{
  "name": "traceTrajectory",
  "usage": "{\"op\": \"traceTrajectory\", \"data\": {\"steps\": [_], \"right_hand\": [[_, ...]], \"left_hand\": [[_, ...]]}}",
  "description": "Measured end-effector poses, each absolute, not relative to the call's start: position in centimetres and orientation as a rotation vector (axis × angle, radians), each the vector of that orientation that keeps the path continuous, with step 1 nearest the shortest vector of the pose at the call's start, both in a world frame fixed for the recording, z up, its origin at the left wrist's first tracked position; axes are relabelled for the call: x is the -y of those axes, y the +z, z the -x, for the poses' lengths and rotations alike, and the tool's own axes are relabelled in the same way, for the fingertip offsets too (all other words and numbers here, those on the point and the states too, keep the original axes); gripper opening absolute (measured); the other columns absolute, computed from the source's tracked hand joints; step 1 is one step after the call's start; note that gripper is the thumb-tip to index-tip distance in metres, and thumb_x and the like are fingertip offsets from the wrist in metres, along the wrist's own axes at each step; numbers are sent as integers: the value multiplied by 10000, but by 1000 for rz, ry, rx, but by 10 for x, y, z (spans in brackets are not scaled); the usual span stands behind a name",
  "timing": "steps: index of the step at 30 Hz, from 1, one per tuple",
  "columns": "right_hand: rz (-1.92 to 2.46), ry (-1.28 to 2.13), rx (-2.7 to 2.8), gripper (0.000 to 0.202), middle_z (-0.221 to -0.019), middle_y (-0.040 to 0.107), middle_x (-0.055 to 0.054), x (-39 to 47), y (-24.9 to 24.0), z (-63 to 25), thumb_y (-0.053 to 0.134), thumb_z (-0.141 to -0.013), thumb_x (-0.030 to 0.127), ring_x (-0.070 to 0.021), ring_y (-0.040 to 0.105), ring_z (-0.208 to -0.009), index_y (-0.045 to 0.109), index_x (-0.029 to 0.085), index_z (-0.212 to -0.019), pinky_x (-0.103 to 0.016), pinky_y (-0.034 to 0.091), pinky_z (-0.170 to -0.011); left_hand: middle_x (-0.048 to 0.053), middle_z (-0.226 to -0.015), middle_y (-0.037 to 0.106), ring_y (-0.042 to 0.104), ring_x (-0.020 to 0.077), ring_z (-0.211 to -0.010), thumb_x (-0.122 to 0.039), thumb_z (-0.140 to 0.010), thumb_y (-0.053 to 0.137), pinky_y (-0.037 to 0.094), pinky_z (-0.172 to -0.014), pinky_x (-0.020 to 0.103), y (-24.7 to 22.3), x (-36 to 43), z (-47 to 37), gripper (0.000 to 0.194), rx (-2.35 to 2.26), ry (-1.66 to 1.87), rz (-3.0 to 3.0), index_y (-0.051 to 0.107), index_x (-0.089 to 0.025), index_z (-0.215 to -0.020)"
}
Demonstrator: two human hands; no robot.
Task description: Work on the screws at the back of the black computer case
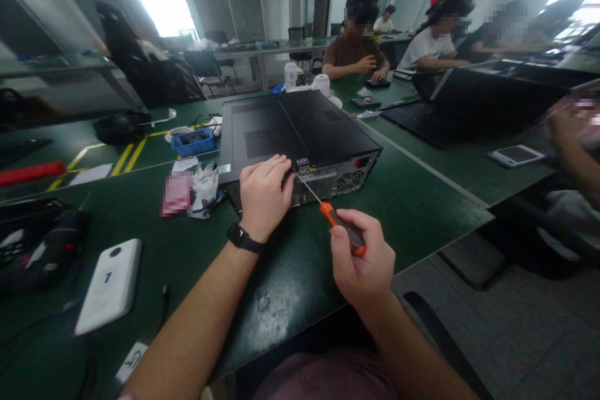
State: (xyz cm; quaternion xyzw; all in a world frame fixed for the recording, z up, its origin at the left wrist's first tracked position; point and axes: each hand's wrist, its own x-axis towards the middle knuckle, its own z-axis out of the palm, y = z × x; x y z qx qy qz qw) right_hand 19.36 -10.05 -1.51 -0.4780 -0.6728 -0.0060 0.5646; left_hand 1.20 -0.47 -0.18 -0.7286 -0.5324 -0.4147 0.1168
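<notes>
Head camera view: a black computer case [300, 122] is seen lying flat on the green bench [422, 200], its rear panel with the fan grille [349, 180] turned toward the near side. An orange-and-grey screwdriver [329, 212] is gripped by the right hand [368, 256], its handle enclosed between thumb and curled fingers, and its shaft is angled up and leftward to the case's rear edge. The left hand [267, 190] is laid at that same edge, fingers bunched close to the shaft's tip; whether anything is pinched there cannot be told, since the fingertips are partly hidden. Left of the case, a blue tray [193, 142] and a pair of gloves [205, 190] are set down, and nearer, a white device [110, 284] marked with a digit.
</notes>
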Motion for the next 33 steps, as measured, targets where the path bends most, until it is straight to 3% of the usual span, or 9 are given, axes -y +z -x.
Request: {"op": "traceTrajectory", "data": {"steps": [5, 12, 18, 26, 33], "right_hand": [[1086, -45, 1604, 238, -945, 746, -48, 100, -14, -192, 611, -918, 232, -192, 753, -776, 619, 214, -1155, -325, 638, -706], [1158, -39, 1557, 181, -910, 782, -32, 100, -17, -193, 628, -974, 247, -167, 749, -676, 659, 226, -1151, -300, 636, -682], [1083, -45, 1588, 218, -977, 762, -61, 99, -16, -192, 619, -936, 217, -200, 769, -819, 641, 220, -1153, -333, 649, -741], [1156, -22, 1554, 163, -963, 784, -37, 99, -20, -196, 596, -997, 247, -159, 748, -694, 643, 229, -1151, -306, 631, -703], [1119, -83, 1582, 231, -956, 758, -47, 100, -12, -193, 604, -923, 237, -195, 764, -790, 615, 228, -1153, -330, 640, -721]], "left_hand": [[90, -1278, 784, 715, 267, -1252, -245, -987, 618, 467, -1079, 480, -4, 4, -11, 202, 1532, -1231, 2132, 742, -229, -1147], [86, -1280, 783, 715, 269, -1252, -250, -984, 627, 472, -1076, 485, -3, 4, -12, 196, 1540, -1225, 2125, 743, -237, -1141], [87, -1281, 783, 715, 271, -1252, -251, -987, 623, 472, -1073, 486, -2, 5, -12, 198, 1540, -1225, 2127, 745, -244, -1142], [89, -1279, 783, 715, 266, -1251, -260, -998, 609, 466, -1078, 489, -3, 5, -11, 208, 1520, -1234, 2130, 741, -232, -1157], [84, -1290, 779, 709, 275, -1262, -256, -993, 613, 474, -1074, 501, -3, 4, -12, 211, 1548, -1209, 2133, 740, -250, -1162]]}}
